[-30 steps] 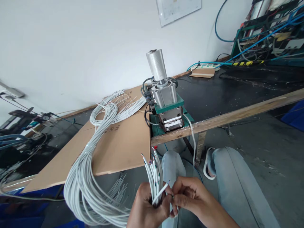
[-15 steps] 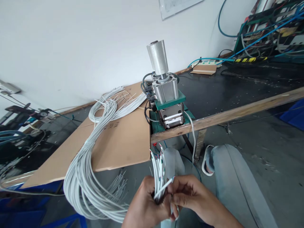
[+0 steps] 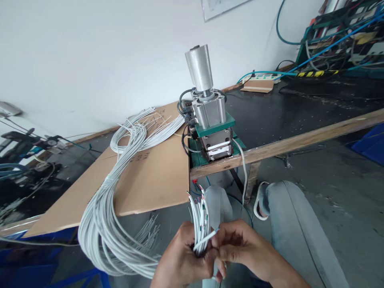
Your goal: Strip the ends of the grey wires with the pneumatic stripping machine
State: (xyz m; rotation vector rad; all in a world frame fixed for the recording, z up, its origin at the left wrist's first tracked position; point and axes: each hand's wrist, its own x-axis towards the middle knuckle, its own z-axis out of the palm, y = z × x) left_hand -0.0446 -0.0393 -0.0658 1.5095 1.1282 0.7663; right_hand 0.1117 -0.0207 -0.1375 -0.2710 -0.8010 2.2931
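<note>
At the bottom centre, my left hand (image 3: 186, 256) is closed round a bunch of white cables (image 3: 200, 218), whose cut ends point upward with small coloured wire tips showing. One cable (image 3: 210, 237) leans out of the bunch to the right, its tip by the fingers of my right hand (image 3: 240, 248). My right thumb and fingers are pinched together against the bunch; what lies between them is hidden. From my left hand the cables run back into a thick hanging loop (image 3: 99, 236), which drapes over the table edge and is tied farther up.
Flattened cardboard (image 3: 162, 180) lies under the coiled cables. A metal press (image 3: 210, 112) on a green base stands at the edge of the black table (image 3: 270, 116). More machinery (image 3: 339, 44) with blue hoses is at the far right. My knees (image 3: 300, 216) are below.
The view has shifted slightly. Both hands keep nearly the same hold, and the leaning cable has tilted a little lower.
</note>
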